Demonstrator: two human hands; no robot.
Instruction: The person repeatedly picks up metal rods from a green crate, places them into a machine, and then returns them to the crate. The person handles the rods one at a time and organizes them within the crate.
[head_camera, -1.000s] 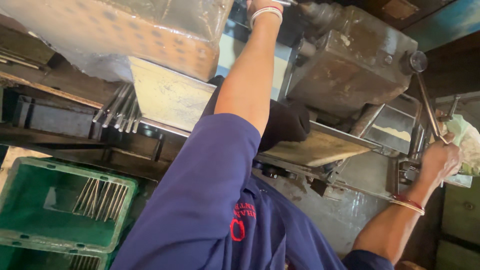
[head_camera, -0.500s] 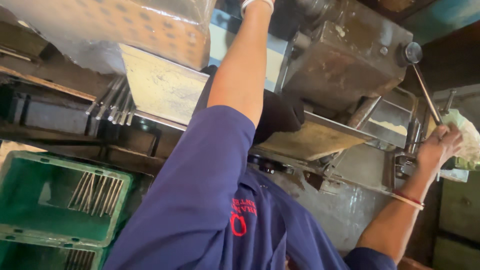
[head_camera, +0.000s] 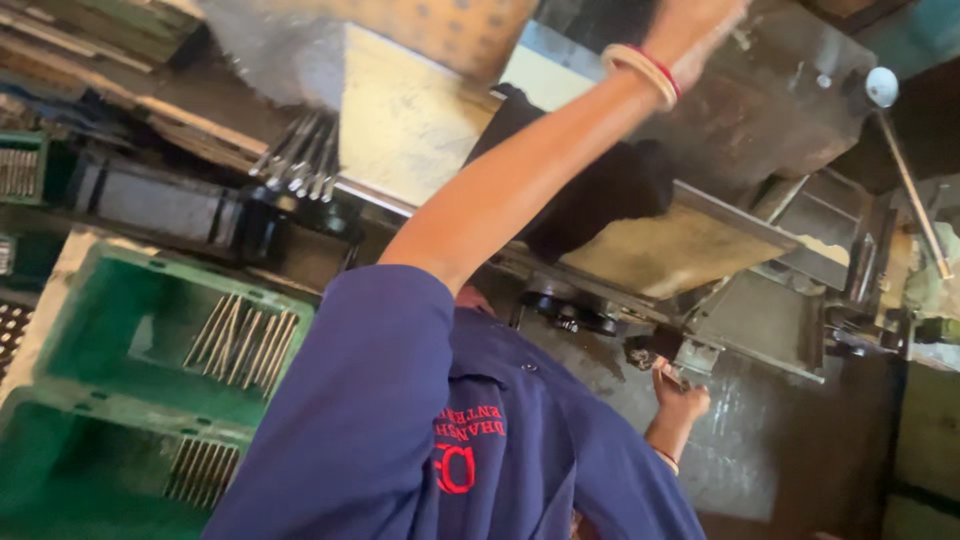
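My left hand (head_camera: 700, 25), with bangles at the wrist, reaches up to the grey metal housing (head_camera: 790, 100) of a machine; the frame's top edge cuts off its fingers. My right hand (head_camera: 680, 395) is low at the machine's front, with its fingers closed on a small shiny metal bracket (head_camera: 692, 355). A lever with a round knob (head_camera: 880, 86) stands to the right, apart from both hands. A black cloth (head_camera: 610, 190) lies under my left forearm, on a slanted tray (head_camera: 690, 250).
Two green plastic crates (head_camera: 90, 300) (head_camera: 60, 470) at lower left hold several thin metal rods (head_camera: 240, 340). More rods (head_camera: 300, 155) stick out of a chute above them. A metal panel (head_camera: 770, 330) and dark machine parts are at the right.
My right hand has let go of the lever at the right and dropped down and left to the small bracket. My left arm stays raised, and the view has shifted.
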